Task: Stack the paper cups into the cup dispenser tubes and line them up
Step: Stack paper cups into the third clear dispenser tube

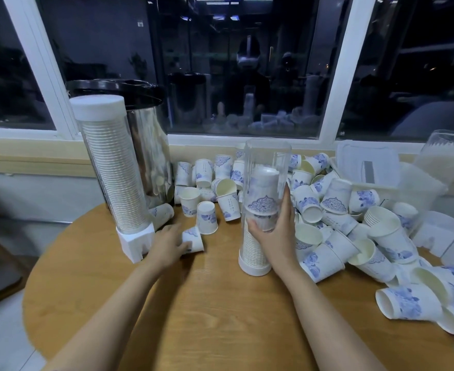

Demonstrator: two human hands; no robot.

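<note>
Two cup dispenser tubes stand upright on the round wooden tabletop point(220, 303). The full tube point(113, 170), at the left, is capped in white and packed with cups from base to cap. A steel urn point(153, 145) stands just behind it. The open tube point(267, 162), near the middle, has no cap. It holds a short stack in its base and some upturned cups higher up. A third tube point(446, 151) may lie on the sill at the far right, though that edge is too blurred to be sure. Loose paper cups point(335, 199) lie in a heap between the tubes and out to the right, several dozen at least and too many to count.

The left hand point(167, 245) curls its fingers over one fallen cup point(193, 241) lying on its side near the full tube's base. The right hand point(272, 231) wraps the open tube's middle, thumb across the front and forefinger straight up its side. Both bare forearms reach forward from the lower edge, drawing slightly together.
</note>
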